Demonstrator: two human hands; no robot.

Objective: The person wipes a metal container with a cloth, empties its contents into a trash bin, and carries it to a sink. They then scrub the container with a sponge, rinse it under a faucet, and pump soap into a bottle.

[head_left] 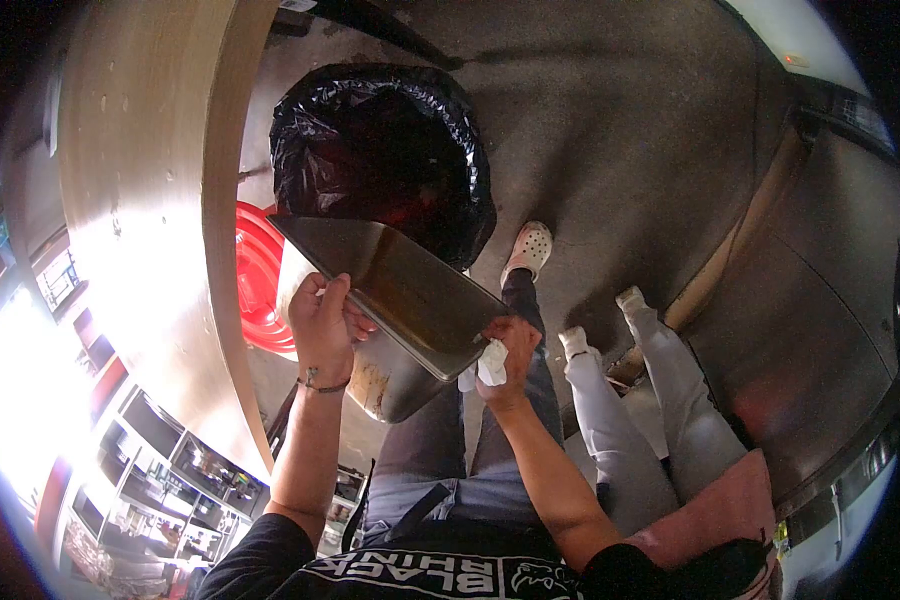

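Note:
A deep rectangular metal pan (410,290) is held tilted at the near side of a bin lined with a black bag (380,150). My left hand (325,320) grips the pan's left long edge, thumb on the rim. At the right end of the pan, my right hand (508,352) is closed around a crumpled white cloth or paper (492,363), with its fingers at the pan's rim. The inside of the pan looks brownish and wet or greasy. Below the pan is a stained, pale container (372,388), partly hidden by it.
A wooden tabletop (150,200) runs along the left. Beneath its edge stands a red round tub (260,280). Another person in light grey trousers (620,430) sits or stands close on my right. Shelves with items (160,490) are at the lower left.

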